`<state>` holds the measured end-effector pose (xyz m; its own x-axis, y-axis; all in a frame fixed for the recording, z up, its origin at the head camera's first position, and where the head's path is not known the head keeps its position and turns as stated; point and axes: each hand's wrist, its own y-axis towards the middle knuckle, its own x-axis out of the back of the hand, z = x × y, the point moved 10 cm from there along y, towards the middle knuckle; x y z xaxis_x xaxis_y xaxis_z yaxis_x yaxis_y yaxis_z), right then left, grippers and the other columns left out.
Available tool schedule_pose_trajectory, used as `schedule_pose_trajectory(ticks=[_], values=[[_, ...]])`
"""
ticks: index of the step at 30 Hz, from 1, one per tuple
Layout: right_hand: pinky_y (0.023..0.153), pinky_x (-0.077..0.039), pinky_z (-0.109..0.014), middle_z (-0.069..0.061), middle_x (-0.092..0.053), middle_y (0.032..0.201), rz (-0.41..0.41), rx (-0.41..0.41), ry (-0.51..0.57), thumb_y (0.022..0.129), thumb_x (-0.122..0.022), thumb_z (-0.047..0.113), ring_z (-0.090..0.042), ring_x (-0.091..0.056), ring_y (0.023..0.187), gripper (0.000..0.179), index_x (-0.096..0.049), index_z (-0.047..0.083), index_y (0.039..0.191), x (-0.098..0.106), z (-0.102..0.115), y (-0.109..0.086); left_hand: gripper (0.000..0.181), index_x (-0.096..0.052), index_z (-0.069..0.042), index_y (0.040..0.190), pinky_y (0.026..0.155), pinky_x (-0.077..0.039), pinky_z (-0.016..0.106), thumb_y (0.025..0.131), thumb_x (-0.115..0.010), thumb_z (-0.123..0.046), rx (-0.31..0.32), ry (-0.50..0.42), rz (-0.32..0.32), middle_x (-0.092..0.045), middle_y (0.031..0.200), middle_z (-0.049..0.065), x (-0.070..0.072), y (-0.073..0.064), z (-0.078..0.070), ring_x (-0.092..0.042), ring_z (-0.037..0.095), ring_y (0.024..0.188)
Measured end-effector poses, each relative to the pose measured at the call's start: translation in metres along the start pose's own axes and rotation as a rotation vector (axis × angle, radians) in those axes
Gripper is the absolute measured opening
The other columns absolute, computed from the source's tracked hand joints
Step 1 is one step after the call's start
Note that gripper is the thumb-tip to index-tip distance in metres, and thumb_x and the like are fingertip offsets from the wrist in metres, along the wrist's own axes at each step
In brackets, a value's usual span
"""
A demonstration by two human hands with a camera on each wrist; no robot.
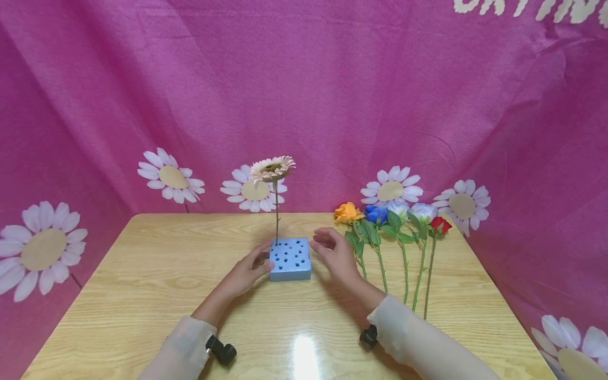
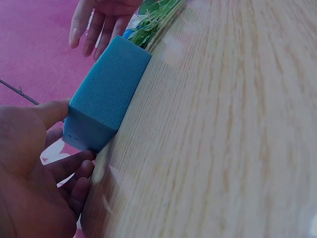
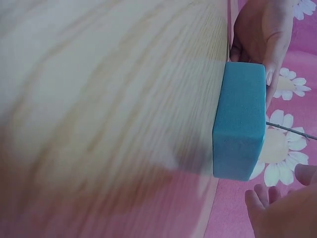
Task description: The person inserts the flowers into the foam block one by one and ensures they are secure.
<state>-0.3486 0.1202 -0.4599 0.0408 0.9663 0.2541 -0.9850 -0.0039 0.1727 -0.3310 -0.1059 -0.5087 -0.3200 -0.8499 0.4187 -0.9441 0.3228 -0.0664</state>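
A light-blue foam block (image 1: 290, 259) with holes in its top rests on the table. My left hand (image 1: 245, 270) holds its left end, with the thumb at the near top edge and the fingers toward the far corner. In the left wrist view, the block (image 2: 106, 84) shows between that thumb and index finger. Out of one hole near the back left rises a pale gerbera daisy (image 1: 273, 170), its thin stem upright. My right hand (image 1: 336, 257) hovers just off the block's right side, fingers loosely bent and holding nothing; a gap shows in the right wrist view.
Right of the block lie artificial flowers in a row: an orange rose (image 1: 348, 212), a blue one (image 1: 377, 214), two pale ones and a red rose (image 1: 440, 225). Their stems reach toward my right forearm. A pink daisy-print cloth (image 1: 304, 105) surrounds the wooden table (image 1: 157, 264).
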Motion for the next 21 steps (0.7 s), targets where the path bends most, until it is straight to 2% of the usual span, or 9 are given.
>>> schedule_pose_trajectory(ticks=[3, 8, 10, 21], values=[[0.097, -0.057, -0.041, -0.025, -0.069, 0.123, 0.008, -0.002, 0.023, 0.095, -0.073, 0.006, -0.034, -0.068, 0.112, 0.033, -0.066, 0.001, 0.126, 0.005, 0.002, -0.004, 0.065, -0.033, -0.025, 0.163, 0.122, -0.028, 0.059, 0.105, -0.062, -0.029, -0.006, -0.005, -0.001, -0.047, 0.156, 0.019, 0.001, 0.0, -0.002, -0.042, 0.043, 0.144], [0.094, -0.059, -0.035, -0.027, -0.067, 0.126, 0.009, 0.001, 0.061, 0.095, -0.073, 0.004, -0.036, -0.067, 0.115, 0.034, -0.065, -0.001, 0.128, 0.013, -0.001, -0.007, 0.065, -0.032, -0.022, 0.163, 0.121, -0.029, 0.059, 0.105, -0.061, -0.027, -0.019, 0.0, -0.001, -0.047, 0.155, 0.02, 0.0, 0.0, -0.002, -0.043, 0.043, 0.143], [0.093, -0.059, -0.031, -0.027, -0.067, 0.126, 0.003, 0.004, 0.061, 0.094, -0.074, 0.003, -0.035, -0.068, 0.115, 0.034, -0.066, 0.0, 0.127, 0.016, -0.006, -0.006, 0.065, -0.032, -0.022, 0.163, 0.122, -0.029, 0.058, 0.106, -0.061, -0.027, -0.019, 0.002, 0.001, -0.047, 0.156, 0.02, 0.0, 0.0, -0.002, -0.042, 0.043, 0.144], [0.098, -0.057, -0.033, -0.026, -0.064, 0.131, -0.005, -0.042, 0.02, 0.094, -0.075, 0.006, -0.035, -0.066, 0.12, 0.041, -0.063, 0.001, 0.133, 0.035, -0.016, -0.013, 0.064, -0.033, -0.024, 0.163, 0.122, -0.029, 0.057, 0.106, -0.061, -0.027, 0.005, -0.003, -0.008, -0.047, 0.156, 0.019, 0.0, 0.001, 0.0, -0.042, 0.042, 0.145]])
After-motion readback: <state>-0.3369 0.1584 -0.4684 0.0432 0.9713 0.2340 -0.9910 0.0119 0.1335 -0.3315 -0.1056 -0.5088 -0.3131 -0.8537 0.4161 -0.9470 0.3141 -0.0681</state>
